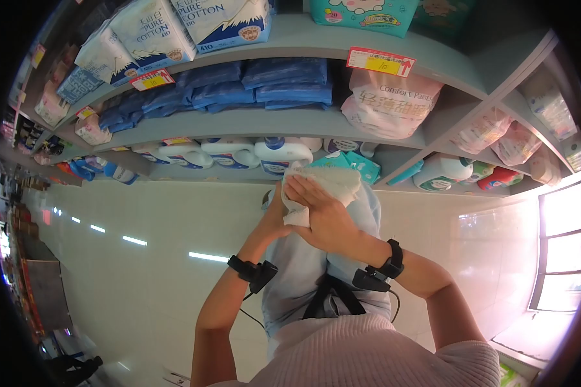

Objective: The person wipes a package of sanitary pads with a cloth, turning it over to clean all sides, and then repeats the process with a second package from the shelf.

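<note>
A white cloth (332, 181), loosely folded, is between my two hands in front of the lowest shelf. My right hand (326, 216) presses on the cloth from above, its fingers together over it. On the cloth's left edge is my left hand (277, 209), its fingers mostly hidden behind the cloth and my right hand. Just beyond the cloth lies a teal package (361, 166) on the bottom shelf. White bottles (283, 152) with blue labels stand to its left.
Above are shelves (290, 122) with blue packages (284, 72), a pink-white bag (394, 103) and white cotton packs (223, 22). Detergent bottles (442, 171) stand in the lower right compartment. A window (565, 248) is at the right, and pale floor (155, 284) lies around my legs.
</note>
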`<control>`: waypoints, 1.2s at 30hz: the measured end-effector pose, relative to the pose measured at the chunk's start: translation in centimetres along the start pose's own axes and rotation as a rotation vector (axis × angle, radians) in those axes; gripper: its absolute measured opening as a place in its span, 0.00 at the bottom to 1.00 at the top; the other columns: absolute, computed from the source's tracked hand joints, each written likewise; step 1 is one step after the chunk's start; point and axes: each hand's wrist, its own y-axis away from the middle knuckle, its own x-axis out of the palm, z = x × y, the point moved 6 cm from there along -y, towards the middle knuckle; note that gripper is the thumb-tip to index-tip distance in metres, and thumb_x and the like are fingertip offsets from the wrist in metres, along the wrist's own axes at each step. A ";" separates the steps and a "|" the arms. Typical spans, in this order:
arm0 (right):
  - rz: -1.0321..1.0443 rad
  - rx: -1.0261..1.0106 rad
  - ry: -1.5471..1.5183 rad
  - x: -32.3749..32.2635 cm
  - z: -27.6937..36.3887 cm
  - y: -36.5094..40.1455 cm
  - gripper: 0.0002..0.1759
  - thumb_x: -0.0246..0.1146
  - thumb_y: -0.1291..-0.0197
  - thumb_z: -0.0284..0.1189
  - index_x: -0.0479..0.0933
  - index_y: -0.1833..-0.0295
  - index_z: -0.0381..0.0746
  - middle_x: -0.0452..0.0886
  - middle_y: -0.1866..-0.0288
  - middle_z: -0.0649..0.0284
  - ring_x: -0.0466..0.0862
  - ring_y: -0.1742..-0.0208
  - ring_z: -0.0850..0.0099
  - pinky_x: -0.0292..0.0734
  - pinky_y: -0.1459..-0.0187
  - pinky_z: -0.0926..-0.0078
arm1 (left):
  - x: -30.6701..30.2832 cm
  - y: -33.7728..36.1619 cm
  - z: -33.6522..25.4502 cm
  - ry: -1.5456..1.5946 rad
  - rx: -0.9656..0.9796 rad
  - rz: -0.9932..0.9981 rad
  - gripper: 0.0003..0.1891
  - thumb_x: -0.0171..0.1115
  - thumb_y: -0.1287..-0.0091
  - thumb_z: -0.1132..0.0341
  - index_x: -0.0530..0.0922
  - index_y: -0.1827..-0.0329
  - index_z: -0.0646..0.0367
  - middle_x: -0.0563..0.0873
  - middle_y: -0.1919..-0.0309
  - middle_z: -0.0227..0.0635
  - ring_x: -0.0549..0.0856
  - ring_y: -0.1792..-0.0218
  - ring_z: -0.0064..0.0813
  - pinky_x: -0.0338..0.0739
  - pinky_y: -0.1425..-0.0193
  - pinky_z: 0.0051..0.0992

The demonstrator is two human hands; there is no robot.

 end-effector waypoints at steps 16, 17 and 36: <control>-0.077 0.164 0.100 -2.8 -7.1 1.8 0.31 0.59 0.44 0.38 0.70 0.35 0.37 0.66 0.29 0.54 0.65 0.29 0.58 0.53 0.26 0.64 | 0.1 -0.3 -1.3 -0.162 -0.178 -0.023 0.49 0.78 0.58 0.68 0.54 0.34 0.60 0.72 0.42 0.41 0.74 0.39 0.35 0.70 0.35 0.34; -0.085 0.158 0.117 -2.9 -7.0 1.9 0.30 0.59 0.45 0.37 0.71 0.36 0.37 0.66 0.29 0.54 0.64 0.28 0.58 0.53 0.26 0.63 | 0.1 -0.2 -1.4 -0.162 -0.178 -0.022 0.49 0.78 0.58 0.68 0.54 0.34 0.60 0.72 0.42 0.41 0.74 0.39 0.35 0.70 0.35 0.34; -0.069 0.120 0.035 -1.4 -4.6 1.7 0.37 0.59 0.45 0.37 0.62 0.31 0.32 0.62 0.27 0.52 0.57 0.25 0.59 0.44 0.24 0.59 | -1.1 0.1 -3.0 -0.308 -0.454 -0.170 0.33 0.57 0.33 0.47 0.66 0.34 0.65 0.76 0.41 0.47 0.77 0.40 0.40 0.70 0.37 0.33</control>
